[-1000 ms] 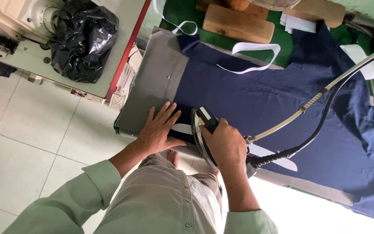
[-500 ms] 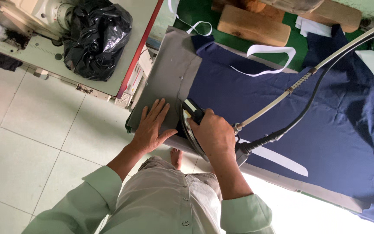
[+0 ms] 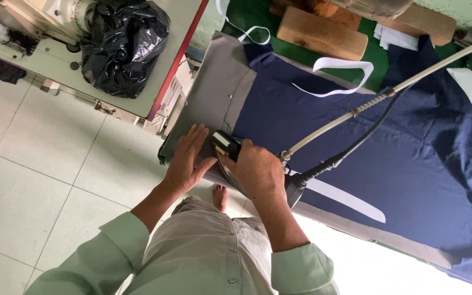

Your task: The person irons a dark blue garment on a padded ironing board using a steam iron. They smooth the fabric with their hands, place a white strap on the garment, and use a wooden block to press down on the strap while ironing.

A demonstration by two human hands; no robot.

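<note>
My right hand [image 3: 257,173] grips the handle of a black steam iron [image 3: 226,148] that rests on the near edge of a grey ironing board [image 3: 220,87]. A pale hose and a black cord [image 3: 356,145] run from the iron up to the right. My left hand [image 3: 188,159] lies flat, fingers apart, on the board's left end right beside the iron's tip. A dark blue garment [image 3: 389,136] covers most of the board. A white fabric strip [image 3: 345,196] lies on the blue cloth by my right wrist.
A black plastic bag [image 3: 124,43] sits on a sewing machine table [image 3: 154,93] to the left. Wooden blocks [image 3: 320,33] and a looped white strip [image 3: 341,68] lie on green cloth behind the board. Pale floor tiles [image 3: 45,158] spread below left.
The iron and my right hand slid left along the board's near edge toward its grey end. My left hand stayed flat beside the iron's tip.
</note>
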